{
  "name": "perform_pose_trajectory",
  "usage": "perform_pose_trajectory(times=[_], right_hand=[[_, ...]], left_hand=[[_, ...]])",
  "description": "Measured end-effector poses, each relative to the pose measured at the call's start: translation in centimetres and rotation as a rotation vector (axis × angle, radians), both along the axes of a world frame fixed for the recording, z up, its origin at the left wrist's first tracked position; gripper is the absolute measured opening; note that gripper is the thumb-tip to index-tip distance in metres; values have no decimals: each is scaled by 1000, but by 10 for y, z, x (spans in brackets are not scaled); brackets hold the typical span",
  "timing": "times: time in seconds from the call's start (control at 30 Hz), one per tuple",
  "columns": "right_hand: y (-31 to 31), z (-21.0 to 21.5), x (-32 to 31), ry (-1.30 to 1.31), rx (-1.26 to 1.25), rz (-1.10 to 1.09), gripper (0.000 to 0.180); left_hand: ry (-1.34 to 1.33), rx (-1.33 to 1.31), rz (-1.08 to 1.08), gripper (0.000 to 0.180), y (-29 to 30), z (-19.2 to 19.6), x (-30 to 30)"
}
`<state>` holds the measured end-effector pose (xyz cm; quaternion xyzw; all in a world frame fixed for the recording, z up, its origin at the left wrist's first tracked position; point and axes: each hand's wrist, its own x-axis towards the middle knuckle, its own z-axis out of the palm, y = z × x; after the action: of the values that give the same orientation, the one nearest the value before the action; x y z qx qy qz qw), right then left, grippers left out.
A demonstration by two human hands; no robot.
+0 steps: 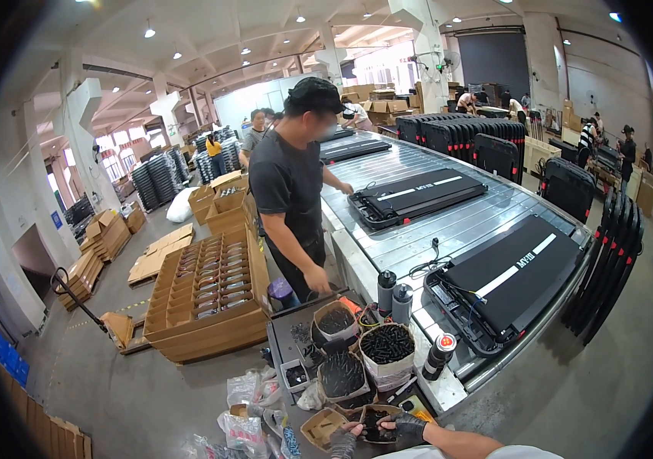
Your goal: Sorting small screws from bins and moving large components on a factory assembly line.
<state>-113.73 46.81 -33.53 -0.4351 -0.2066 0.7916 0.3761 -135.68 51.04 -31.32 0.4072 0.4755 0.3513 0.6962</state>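
At the small box (378,441) of black parts (373,419), the left hand (344,438) is leftmost, the right hand (409,428) opposite; whether either pinches anything, I cannot tell.

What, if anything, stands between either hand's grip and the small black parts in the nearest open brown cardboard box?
Nothing visible does. The grey-gloved left hand and grey-gloved right hand flank the small black parts, with no lid over them.

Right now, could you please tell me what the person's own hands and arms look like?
The left hand and right hand wear dark grey gloves that leave the fingertips uncovered. The right forearm shows no sleeve; the left forearm is out of view.
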Motion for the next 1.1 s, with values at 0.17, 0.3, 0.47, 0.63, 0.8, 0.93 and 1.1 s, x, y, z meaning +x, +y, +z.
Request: perform_pose_trajectory(times=[0.17, 0.3, 0.47, 0.63, 0.8, 0.93, 1.1], right_hand=[[7, 7, -10, 46, 63, -52, 32], [3, 6, -16, 29, 90, -109, 33], [-5, 36, -21, 72, -29, -243, 29], [-1, 17, -21, 71, -119, -222, 30], [-3, 24, -30, -132, 167, -211, 28], [0, 32, -41, -282, 264, -318, 26], [-1, 24, -37, -381, 248, -221, 28]], left_hand=[[142, 16, 60, 17, 12, -15, 7], [109, 18, 129, 28, 6, -41, 15], [168, 69, 122, 25, 13, -66, 14], [198, 119, 132, 31, 9, -67, 19], [179, -19, 190, 31, 5, -63, 26], [55, -132, 292, 29, 3, -76, 33], [178, -36, 277, 29, -2, -60, 31]])
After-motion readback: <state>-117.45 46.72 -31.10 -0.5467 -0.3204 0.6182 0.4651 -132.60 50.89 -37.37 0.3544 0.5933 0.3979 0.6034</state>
